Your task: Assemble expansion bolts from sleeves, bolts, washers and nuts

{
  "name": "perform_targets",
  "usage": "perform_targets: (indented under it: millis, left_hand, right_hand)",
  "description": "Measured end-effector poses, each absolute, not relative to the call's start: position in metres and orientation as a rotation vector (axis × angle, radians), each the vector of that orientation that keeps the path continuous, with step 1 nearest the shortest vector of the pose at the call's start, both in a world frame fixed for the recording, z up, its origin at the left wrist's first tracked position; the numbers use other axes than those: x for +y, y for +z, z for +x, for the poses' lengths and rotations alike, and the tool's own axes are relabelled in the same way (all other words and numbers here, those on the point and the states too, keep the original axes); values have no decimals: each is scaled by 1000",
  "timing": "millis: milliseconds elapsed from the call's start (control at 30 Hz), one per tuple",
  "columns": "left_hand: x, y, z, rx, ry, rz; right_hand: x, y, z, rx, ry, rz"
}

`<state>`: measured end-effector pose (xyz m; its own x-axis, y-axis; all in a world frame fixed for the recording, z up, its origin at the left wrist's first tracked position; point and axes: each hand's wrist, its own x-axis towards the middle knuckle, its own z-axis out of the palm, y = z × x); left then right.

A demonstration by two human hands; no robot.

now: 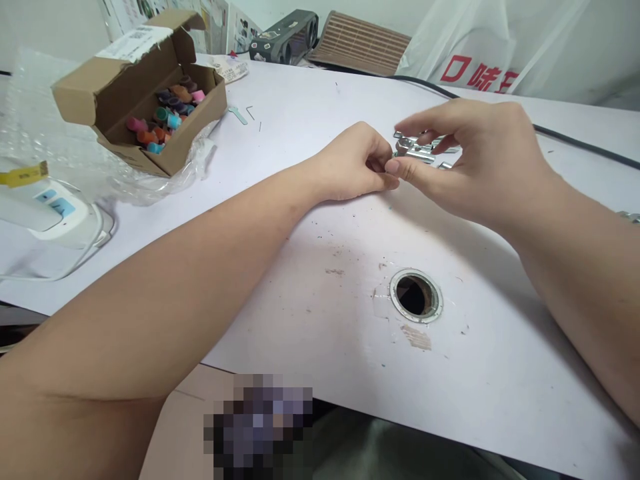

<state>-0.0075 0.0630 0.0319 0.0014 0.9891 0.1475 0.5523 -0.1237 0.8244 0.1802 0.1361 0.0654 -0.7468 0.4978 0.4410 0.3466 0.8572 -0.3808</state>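
Note:
My right hand (470, 160) hovers over the white table (310, 280), its thumb and fingers pinched on a small shiny metal part (415, 147). My left hand (357, 163) rests on the table just left of it, fingers curled into a pinch that meets the right fingertips at the metal part. What the left fingers grip is too small to make out. Both forearms stretch across the table toward me.
An open cardboard box (135, 100) of several small coloured caps sits at the back left on bubble wrap. A white device (45, 210) lies at the left edge. A cable hole (416, 295) is in the table. A black cable (590, 148), a plastic bag (495, 47) and a small hex key (250, 112) lie behind.

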Motion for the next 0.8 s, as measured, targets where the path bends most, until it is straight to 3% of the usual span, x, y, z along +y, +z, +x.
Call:
perform_targets:
  millis: [167,400,800]
  left_hand:
    - [64,30,-9,1568,1043,1716]
    - [63,31,-9,1558,1054,1702]
    - [65,32,-9,1578,1043,1686]
  right_hand:
    - [136,73,184,-2502,273,-761]
    - [137,68,187,-2566,374,-565]
    - [130,64,184,-2530,467,-676]
